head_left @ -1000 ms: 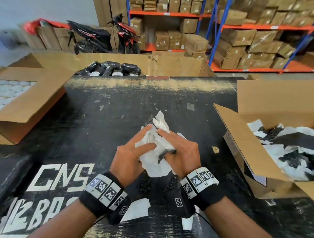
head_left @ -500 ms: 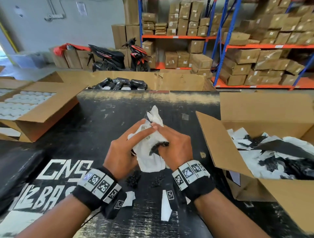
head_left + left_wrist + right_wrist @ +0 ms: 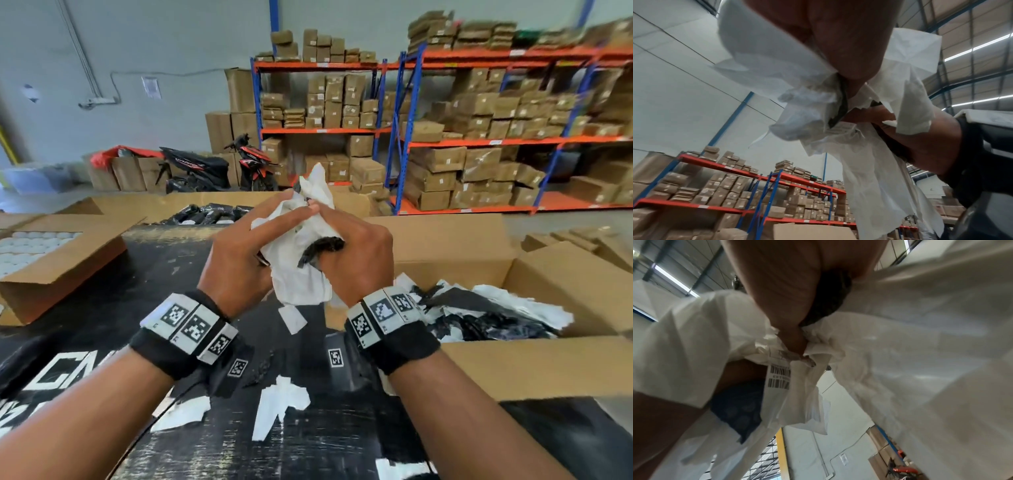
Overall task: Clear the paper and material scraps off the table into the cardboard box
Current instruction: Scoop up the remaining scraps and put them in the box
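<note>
Both hands clasp one bundle of crumpled white paper scraps [image 3: 301, 260] with a dark strip of material [image 3: 320, 248] in it, lifted above the black table [image 3: 102, 308]. My left hand [image 3: 246, 253] grips its left side, my right hand [image 3: 352, 260] its right side. The bundle [image 3: 869, 146] hangs past the palm in the left wrist view; white paper [image 3: 900, 353] with a barcode label [image 3: 778, 376] fills the right wrist view. The open cardboard box [image 3: 548, 363] sits at the right, holding white and black scraps [image 3: 496, 315]. Loose white scraps [image 3: 277, 404] lie on the table under my wrists.
An open box of white round items [image 3: 51, 260] stands at the table's left. A carton with black wrapped packs [image 3: 209, 212] sits at the far edge. Behind are shelving racks [image 3: 445, 137] stacked with boxes and two parked scooters [image 3: 219, 168].
Both hands have lifted the bundle up off the table and carried it right, toward the box. The view has tilted up. Small scraps fell from the bundle.
</note>
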`<state>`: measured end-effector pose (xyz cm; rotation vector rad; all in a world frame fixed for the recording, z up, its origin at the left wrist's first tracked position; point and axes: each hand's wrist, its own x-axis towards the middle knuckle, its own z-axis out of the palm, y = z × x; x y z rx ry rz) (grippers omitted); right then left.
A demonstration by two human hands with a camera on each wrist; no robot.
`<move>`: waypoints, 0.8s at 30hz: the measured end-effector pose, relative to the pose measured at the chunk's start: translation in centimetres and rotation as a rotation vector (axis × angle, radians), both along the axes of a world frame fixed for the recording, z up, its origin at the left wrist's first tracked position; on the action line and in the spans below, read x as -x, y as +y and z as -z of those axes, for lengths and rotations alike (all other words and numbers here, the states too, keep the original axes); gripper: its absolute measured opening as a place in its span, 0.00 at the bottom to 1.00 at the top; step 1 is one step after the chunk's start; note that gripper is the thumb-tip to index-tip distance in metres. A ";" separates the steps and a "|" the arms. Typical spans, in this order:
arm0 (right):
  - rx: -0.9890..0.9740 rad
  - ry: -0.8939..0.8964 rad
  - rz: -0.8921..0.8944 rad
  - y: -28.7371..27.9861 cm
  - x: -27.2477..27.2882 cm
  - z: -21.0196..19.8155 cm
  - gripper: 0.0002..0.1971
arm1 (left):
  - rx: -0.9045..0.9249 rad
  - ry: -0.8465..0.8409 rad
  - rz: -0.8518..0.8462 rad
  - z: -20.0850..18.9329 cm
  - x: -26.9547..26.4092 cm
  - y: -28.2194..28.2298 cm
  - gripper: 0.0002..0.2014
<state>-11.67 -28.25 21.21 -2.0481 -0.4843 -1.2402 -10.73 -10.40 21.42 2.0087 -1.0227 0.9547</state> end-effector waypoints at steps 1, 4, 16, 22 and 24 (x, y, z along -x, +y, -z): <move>0.005 -0.009 0.026 -1.3 0.7 -0.3 0.31 | 0.003 -0.014 0.020 -0.3 0.4 -1.4 0.28; 0.019 -0.010 0.122 -5.6 2.3 -0.9 0.28 | 0.002 -0.024 0.098 -0.9 0.9 -5.8 0.28; 0.074 0.125 0.397 -23.2 4.5 -0.6 0.25 | -0.007 0.088 0.375 0.2 -2.3 -23.7 0.28; 0.289 0.328 0.486 -29.8 0.1 0.8 0.24 | -0.153 0.193 0.395 3.0 -8.8 -29.2 0.35; 0.369 0.468 0.473 -31.8 -2.2 1.0 0.23 | -0.239 0.263 0.331 4.2 -11.4 -30.1 0.37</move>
